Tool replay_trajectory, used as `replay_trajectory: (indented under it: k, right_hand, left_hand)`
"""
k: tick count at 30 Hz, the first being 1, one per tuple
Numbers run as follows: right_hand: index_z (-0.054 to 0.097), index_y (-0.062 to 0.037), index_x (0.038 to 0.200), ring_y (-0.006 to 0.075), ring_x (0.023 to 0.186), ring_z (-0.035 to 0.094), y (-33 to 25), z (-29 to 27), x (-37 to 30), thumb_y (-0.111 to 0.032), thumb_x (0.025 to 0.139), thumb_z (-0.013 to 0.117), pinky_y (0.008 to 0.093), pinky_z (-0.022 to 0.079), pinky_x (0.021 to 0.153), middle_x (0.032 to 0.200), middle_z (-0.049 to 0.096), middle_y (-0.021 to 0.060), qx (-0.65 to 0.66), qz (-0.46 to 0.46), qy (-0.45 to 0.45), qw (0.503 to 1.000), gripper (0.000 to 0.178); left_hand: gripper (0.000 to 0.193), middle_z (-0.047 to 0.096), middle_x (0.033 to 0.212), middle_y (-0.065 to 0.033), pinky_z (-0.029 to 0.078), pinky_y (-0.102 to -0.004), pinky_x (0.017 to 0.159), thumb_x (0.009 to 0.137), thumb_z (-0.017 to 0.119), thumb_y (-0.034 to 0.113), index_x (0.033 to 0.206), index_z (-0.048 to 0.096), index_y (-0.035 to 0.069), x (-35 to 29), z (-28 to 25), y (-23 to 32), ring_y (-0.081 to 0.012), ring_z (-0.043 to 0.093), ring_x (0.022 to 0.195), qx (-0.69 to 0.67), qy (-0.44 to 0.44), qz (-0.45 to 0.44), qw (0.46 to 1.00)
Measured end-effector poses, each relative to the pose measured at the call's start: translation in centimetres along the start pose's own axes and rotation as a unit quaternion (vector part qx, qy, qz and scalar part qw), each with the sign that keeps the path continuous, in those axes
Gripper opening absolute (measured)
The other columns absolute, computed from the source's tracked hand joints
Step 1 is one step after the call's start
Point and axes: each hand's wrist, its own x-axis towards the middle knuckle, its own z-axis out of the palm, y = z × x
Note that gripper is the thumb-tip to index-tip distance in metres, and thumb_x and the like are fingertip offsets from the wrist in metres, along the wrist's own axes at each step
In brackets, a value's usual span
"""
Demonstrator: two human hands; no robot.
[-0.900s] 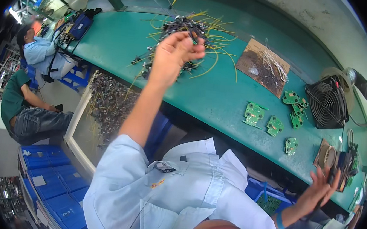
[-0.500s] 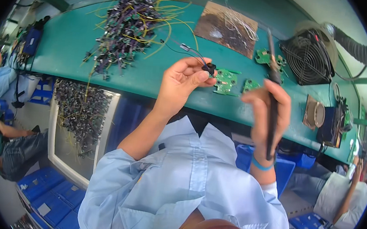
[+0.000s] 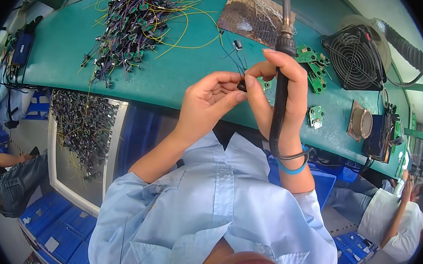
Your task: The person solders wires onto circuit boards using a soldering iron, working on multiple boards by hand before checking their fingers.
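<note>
Both hands meet over the green table. The left hand pinches a small black part. The right hand grips a soldering iron.

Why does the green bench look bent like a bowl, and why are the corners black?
In the head view, the fisheye lens bows the green bench toward the rim and leaves black corners; lighting is bright and even with only soft shadows; the left hand, right hand and soldering iron look sharp.

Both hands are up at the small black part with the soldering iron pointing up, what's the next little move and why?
Probably lower the small black wired part toward the green bench: both the left hand and right hand pinch it in mid-air, while the black soldering iron points away.
</note>
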Motion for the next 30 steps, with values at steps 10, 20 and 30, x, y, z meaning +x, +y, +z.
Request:
replay_trajectory:
  k: [10,20,30]
  right_hand:
    - [0.058,-0.0053,0.134,0.0130,0.075,0.060,0.4,0.1,0.2,0.011,0.080,0.067,0.0247,0.049,0.070,0.091,0.065,0.0056,0.037,0.047,0.017,0.998,0.058]
    - [0.045,-0.0042,0.140,0.0107,0.073,0.057,1.4,-0.8,0.7,0.010,0.084,0.065,0.0231,0.048,0.068,0.086,0.064,0.0056,0.275,0.181,0.041,0.943,0.061]
    - [0.047,-0.0040,0.137,0.0109,0.073,0.056,1.1,-1.9,-0.9,0.011,0.083,0.065,0.0230,0.046,0.066,0.083,0.063,0.0031,0.257,0.173,0.025,0.950,0.059]
  left_hand:
    - [0.031,0.070,0.114,-0.0143,0.056,-0.0243,0.089,0.094,0.072,-0.003,0.124,0.065,-0.006,0.3,0.3,-0.2,-0.0142,0.067,0.101,0.017,-0.004,0.005,1.000]
    - [0.033,0.068,0.123,-0.0160,0.058,-0.0283,0.094,0.093,0.069,-0.008,0.124,0.068,0.002,0.3,1.1,-1.4,-0.0191,0.068,0.107,-0.049,-0.043,0.103,0.993]
    - [0.038,0.053,0.144,-0.0175,0.060,-0.0391,0.097,0.088,0.069,-0.010,0.119,0.073,0.012,1.8,-3.5,0.1,-0.0310,0.066,0.117,0.271,-0.127,0.298,0.906]
